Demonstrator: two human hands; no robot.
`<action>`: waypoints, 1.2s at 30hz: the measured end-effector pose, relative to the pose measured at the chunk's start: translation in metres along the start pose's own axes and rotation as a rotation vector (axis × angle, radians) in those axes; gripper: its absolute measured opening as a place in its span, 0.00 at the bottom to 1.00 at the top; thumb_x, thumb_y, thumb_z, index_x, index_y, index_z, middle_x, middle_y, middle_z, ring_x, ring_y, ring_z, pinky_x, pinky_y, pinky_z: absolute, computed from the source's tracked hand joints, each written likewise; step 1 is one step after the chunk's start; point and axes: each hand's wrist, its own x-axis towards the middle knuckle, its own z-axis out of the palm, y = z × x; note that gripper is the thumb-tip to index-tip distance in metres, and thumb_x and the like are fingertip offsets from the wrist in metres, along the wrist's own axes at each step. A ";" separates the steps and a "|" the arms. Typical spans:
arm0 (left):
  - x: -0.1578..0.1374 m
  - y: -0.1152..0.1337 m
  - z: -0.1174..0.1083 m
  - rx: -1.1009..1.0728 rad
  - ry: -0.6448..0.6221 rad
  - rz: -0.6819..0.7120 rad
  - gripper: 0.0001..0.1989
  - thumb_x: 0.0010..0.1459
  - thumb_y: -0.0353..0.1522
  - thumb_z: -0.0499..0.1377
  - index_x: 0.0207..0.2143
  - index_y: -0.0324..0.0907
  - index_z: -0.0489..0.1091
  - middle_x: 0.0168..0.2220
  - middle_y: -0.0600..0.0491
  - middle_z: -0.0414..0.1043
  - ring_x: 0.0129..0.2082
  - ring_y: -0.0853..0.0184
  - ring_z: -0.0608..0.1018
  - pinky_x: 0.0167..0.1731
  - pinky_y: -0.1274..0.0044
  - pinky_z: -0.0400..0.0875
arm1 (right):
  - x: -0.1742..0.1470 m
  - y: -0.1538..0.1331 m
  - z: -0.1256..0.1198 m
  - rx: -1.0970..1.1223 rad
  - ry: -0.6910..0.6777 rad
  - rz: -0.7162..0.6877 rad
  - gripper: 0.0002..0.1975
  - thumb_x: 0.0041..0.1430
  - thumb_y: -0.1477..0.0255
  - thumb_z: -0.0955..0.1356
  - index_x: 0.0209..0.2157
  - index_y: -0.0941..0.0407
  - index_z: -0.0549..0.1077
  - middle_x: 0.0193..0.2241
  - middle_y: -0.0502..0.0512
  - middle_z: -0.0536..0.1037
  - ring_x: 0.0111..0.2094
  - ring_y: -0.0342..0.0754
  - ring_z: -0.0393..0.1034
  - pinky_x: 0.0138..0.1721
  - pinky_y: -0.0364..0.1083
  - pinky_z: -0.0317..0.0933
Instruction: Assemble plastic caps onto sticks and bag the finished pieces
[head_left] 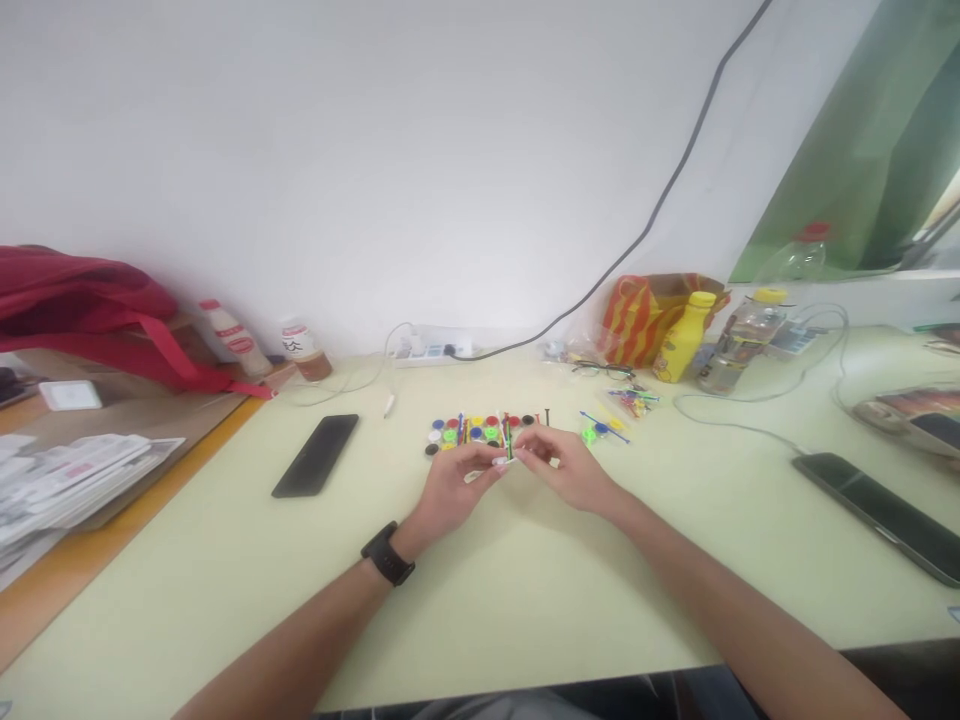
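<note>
Pinching a small white piece (505,462) with the fingertips of our left hand (450,488), we close our right hand (570,470) on its other end. It sits directly between both hands, neither clearly nearer, its long axis seeming to run crosswise from one to the other. A thin green-and-dark stick (509,441) points away from us there; whether they join, we cannot tell. Beyond, coloured discs (491,434) lie in rows on the table (420,630).
</note>
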 end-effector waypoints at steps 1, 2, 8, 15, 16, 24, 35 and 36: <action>0.000 0.001 0.001 -0.005 -0.001 -0.003 0.11 0.59 0.37 0.67 0.41 0.41 0.79 0.42 0.47 0.83 0.43 0.58 0.84 0.47 0.66 0.80 | 0.000 0.000 0.000 0.019 0.003 0.006 0.11 0.67 0.61 0.66 0.40 0.54 0.74 0.28 0.50 0.73 0.29 0.46 0.66 0.30 0.44 0.60; -0.001 0.001 0.001 -0.012 -0.007 -0.009 0.11 0.59 0.37 0.67 0.41 0.41 0.79 0.42 0.47 0.83 0.43 0.58 0.84 0.47 0.66 0.80 | 0.000 0.001 0.000 0.036 0.005 0.011 0.11 0.67 0.61 0.66 0.40 0.54 0.74 0.28 0.49 0.72 0.29 0.45 0.66 0.30 0.44 0.60; -0.001 0.005 0.001 -0.097 -0.068 -0.083 0.13 0.61 0.38 0.66 0.45 0.42 0.80 0.46 0.46 0.82 0.47 0.57 0.82 0.52 0.66 0.77 | 0.003 0.008 -0.002 0.097 0.035 0.052 0.13 0.66 0.59 0.67 0.42 0.54 0.73 0.28 0.49 0.71 0.29 0.45 0.64 0.31 0.44 0.60; 0.002 0.009 -0.003 -0.255 -0.097 -0.170 0.19 0.57 0.37 0.70 0.51 0.43 0.77 0.46 0.47 0.81 0.48 0.59 0.81 0.52 0.66 0.75 | 0.004 0.008 -0.003 0.131 0.100 0.054 0.15 0.65 0.58 0.68 0.47 0.53 0.72 0.42 0.56 0.75 0.36 0.47 0.70 0.37 0.46 0.65; 0.002 0.009 -0.003 -0.268 -0.084 -0.177 0.18 0.56 0.37 0.70 0.48 0.43 0.78 0.46 0.47 0.81 0.48 0.59 0.81 0.52 0.66 0.75 | 0.004 0.007 -0.003 0.091 0.145 0.039 0.16 0.65 0.59 0.68 0.48 0.53 0.72 0.45 0.57 0.74 0.37 0.47 0.70 0.38 0.47 0.66; 0.005 0.004 -0.005 -0.330 0.034 -0.202 0.15 0.54 0.37 0.72 0.42 0.41 0.80 0.44 0.47 0.82 0.44 0.61 0.81 0.50 0.69 0.75 | -0.002 -0.001 0.001 0.143 0.131 0.010 0.21 0.69 0.57 0.64 0.58 0.50 0.68 0.34 0.51 0.70 0.32 0.47 0.65 0.32 0.45 0.60; 0.006 0.004 -0.005 -0.325 0.057 -0.204 0.14 0.52 0.36 0.73 0.40 0.41 0.80 0.41 0.48 0.83 0.41 0.62 0.83 0.47 0.71 0.76 | 0.000 -0.001 0.003 0.353 -0.034 0.092 0.25 0.66 0.55 0.67 0.20 0.55 0.63 0.20 0.47 0.61 0.23 0.42 0.53 0.27 0.45 0.48; 0.006 0.005 -0.005 -0.325 0.054 -0.201 0.14 0.52 0.36 0.73 0.40 0.41 0.80 0.42 0.48 0.83 0.41 0.62 0.82 0.47 0.71 0.76 | 0.000 -0.001 0.004 0.383 -0.029 0.105 0.21 0.64 0.56 0.70 0.25 0.55 0.66 0.22 0.47 0.65 0.24 0.42 0.55 0.27 0.45 0.49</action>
